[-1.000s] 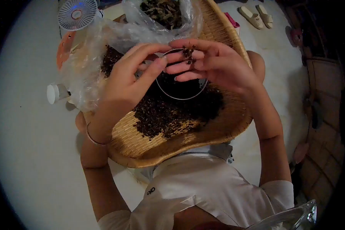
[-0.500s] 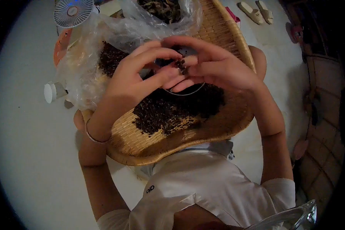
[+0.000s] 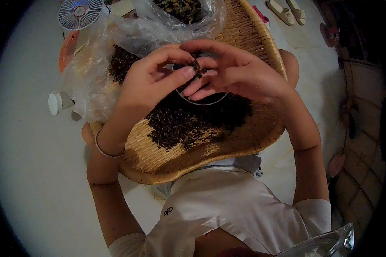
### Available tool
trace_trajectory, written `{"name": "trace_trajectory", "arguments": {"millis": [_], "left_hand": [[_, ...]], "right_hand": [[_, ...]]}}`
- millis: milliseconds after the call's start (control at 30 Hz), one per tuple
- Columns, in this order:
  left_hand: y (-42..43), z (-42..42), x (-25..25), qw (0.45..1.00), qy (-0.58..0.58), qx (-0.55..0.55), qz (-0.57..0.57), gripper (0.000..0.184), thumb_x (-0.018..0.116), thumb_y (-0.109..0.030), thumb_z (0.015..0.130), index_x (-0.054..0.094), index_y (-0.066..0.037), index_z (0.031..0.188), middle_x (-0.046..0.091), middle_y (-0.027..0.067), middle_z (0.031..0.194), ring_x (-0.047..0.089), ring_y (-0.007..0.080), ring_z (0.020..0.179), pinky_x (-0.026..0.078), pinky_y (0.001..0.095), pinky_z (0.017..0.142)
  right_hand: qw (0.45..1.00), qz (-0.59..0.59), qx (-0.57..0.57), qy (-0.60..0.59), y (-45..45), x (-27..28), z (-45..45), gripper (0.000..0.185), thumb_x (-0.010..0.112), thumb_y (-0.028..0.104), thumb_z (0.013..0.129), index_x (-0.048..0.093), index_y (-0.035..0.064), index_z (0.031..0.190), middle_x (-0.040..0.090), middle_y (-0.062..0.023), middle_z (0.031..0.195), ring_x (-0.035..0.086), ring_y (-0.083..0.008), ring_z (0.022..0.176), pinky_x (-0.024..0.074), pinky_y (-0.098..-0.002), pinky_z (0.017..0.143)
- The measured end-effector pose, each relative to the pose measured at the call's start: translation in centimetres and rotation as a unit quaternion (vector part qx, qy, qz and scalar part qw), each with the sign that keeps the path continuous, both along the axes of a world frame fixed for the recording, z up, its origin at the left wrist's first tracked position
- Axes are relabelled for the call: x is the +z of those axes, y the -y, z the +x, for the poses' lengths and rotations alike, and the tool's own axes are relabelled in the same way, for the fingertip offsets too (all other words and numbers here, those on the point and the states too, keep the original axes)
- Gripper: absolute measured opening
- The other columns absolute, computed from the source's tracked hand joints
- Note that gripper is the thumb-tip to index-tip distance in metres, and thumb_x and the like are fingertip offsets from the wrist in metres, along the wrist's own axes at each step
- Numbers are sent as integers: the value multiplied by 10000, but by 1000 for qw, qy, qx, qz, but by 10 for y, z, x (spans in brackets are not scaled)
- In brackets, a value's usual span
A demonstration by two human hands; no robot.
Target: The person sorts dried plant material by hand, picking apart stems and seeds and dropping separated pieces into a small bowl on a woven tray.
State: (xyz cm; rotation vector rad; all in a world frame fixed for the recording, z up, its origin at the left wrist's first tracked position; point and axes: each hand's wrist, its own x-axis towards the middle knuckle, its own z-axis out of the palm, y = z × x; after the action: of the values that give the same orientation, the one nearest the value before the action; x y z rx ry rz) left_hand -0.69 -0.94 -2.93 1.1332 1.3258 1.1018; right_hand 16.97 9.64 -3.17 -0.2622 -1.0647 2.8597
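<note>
My left hand (image 3: 152,79), with a band on its wrist, pinches small dark dried bits (image 3: 197,68) between thumb and index finger. Facing it, my right hand (image 3: 240,70) is cupped palm-inward, with some of those bits on its curled fingers. The fingertips of both hands meet over a round, thin-rimmed container (image 3: 206,104), mostly hidden beneath them. Around its near side spreads a heap of dark, leaf-like dried crumbs (image 3: 180,124), lying in a woven bamboo tray (image 3: 154,160). Their exact kind is unclear.
A clear plastic bag (image 3: 92,81) overlaps the tray's left side, and more dark leaves (image 3: 182,10) sit in plastic at the top. A small fan (image 3: 79,12), a white-lidded jar (image 3: 55,104) and an orange object (image 3: 67,51) stand left. Slippers (image 3: 287,13) lie top right.
My left fingertips have moved slightly up and left, still pinching at the dark bits. The right fingers have shifted a little to the left; both forearms stay nearly in place.
</note>
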Motion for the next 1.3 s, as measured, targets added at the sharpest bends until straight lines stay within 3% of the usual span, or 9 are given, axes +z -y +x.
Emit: {"name": "trace_trajectory", "arguments": {"millis": [133,200,233,300,400,800,1300], "left_hand": [[-2,-2,2,998,38,39,21,225,601,-67,809,538,8,1012,547,54,991,536,100,884,442,219,736],[-2,-2,4,997,34,68,7,226,599,-69,810,537,4,1015,553,51,964,536,95,867,447,213,713],[-1,-1,6,995,29,97,-6,226,597,-70,812,536,0,1018,560,48,937,537,91,850,451,207,689],[1,-1,12,995,0,96,-6,223,594,-73,814,535,-2,1017,560,41,915,536,85,835,453,203,666],[2,1,12,997,-26,75,-5,215,588,-81,820,533,-7,1014,556,32,883,532,76,811,455,200,629],[2,6,11,998,15,43,-36,209,556,-88,842,518,-3,1028,566,51,860,559,91,789,450,197,603],[-2,-1,8,995,82,12,-58,230,531,-96,857,496,13,1056,570,63,832,559,109,777,456,206,630]], "right_hand": [[998,52,-31,25,1,-2,1,506,495,28,812,312,20,1284,502,-115,1015,555,-238,949,479,-359,824],[974,183,-87,103,2,-2,1,375,550,84,820,420,23,1166,523,-68,946,563,-153,829,502,-273,673],[974,182,-87,103,2,-3,0,375,550,84,820,420,23,1166,523,-68,946,563,-153,829,502,-273,673],[953,268,-78,116,1,-4,-2,263,615,190,805,499,41,988,536,-22,788,539,-90,665,460,-220,514],[934,316,-74,148,5,2,-2,193,623,222,804,554,66,895,543,12,711,509,-52,569,404,-193,440],[918,356,-85,153,8,0,-1,155,531,204,853,560,57,894,555,5,644,478,-38,482,383,-182,412],[924,342,-80,151,6,5,0,169,470,206,878,552,58,881,551,-8,642,503,-58,499,412,-187,422]]}}
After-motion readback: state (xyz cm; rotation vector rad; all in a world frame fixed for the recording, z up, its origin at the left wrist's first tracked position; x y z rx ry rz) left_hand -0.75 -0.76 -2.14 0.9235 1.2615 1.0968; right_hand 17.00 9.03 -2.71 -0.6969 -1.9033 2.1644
